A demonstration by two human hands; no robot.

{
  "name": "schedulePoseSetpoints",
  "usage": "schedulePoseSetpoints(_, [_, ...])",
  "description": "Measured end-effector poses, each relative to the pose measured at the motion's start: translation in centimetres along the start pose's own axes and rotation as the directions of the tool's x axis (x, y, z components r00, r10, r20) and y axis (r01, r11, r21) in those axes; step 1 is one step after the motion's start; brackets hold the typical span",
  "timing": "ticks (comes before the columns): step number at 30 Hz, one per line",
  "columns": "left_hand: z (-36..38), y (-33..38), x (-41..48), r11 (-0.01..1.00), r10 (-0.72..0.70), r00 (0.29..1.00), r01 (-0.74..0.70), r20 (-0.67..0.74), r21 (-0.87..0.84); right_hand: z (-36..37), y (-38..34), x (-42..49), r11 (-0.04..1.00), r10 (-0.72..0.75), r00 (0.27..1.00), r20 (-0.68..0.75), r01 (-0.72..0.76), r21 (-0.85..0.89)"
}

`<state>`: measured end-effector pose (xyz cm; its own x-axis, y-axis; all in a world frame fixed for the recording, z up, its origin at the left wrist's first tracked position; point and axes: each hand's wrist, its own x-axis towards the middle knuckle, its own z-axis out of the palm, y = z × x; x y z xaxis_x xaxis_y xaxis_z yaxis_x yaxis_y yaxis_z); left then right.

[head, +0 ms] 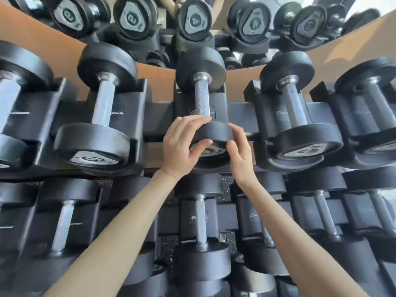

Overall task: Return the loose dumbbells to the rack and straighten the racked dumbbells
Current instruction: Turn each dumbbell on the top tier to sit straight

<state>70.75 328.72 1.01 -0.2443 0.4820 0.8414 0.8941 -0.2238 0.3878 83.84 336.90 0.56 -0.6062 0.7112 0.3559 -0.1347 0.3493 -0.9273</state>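
Head view: centre dumbbell (203, 99) seated in top-tier cradle of rack (132, 108); near head gripped by left hand (182, 144) and right hand (240, 153). Neighbours racked; straightening judged under way.

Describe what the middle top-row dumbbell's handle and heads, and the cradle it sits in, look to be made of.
Handle: bare metal, probably steel, silver with a fine knurled grain. Near head, held by the left hand and right hand: matte black, likely rubber or urethane coating, with no glare. Its end face carries a grey label. Cradle: black, smooth, looks like moulded plastic, though painted metal is possible.
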Motion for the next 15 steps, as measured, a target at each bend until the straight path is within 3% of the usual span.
schedulePoseSetpoints(5, [0.5, -0.7, -2.6, 0.958, -0.241, 0.952, 0.204, -0.187, -0.200, 1.1, -0.8, 1.9, 0.925, -0.246, 0.969, 0.032, 0.245, -0.290])
schedulePoseSetpoints(8, [1.8, -0.6, -3.8, 0.873, -0.449, 0.858, 0.362, -0.249, -0.326, 1.2, -2.1, 3.1, 0.700, -0.440, 0.884, 0.156, 0.447, -0.558])
schedulePoseSetpoints(10, [2.2, -0.9, -4.2, 0.834, -0.520, 0.814, 0.418, -0.259, -0.360, 1.5, -2.8, 3.2, 0.606, -0.446, 0.869, 0.214, 0.469, -0.642])
schedulePoseSetpoints(12, [2.0, -0.9, -4.1, 0.827, -0.525, 0.827, 0.439, -0.202, -0.353, 1.4, -3.1, 2.9, 0.702, -0.353, 0.916, 0.191, 0.395, -0.593])
schedulePoseSetpoints(15, [0.9, -0.2, -3.8, 0.847, -0.464, 0.885, 0.431, -0.038, -0.310, 0.4, -2.5, 1.7, 0.941, -0.184, 0.976, 0.119, 0.210, -0.265])
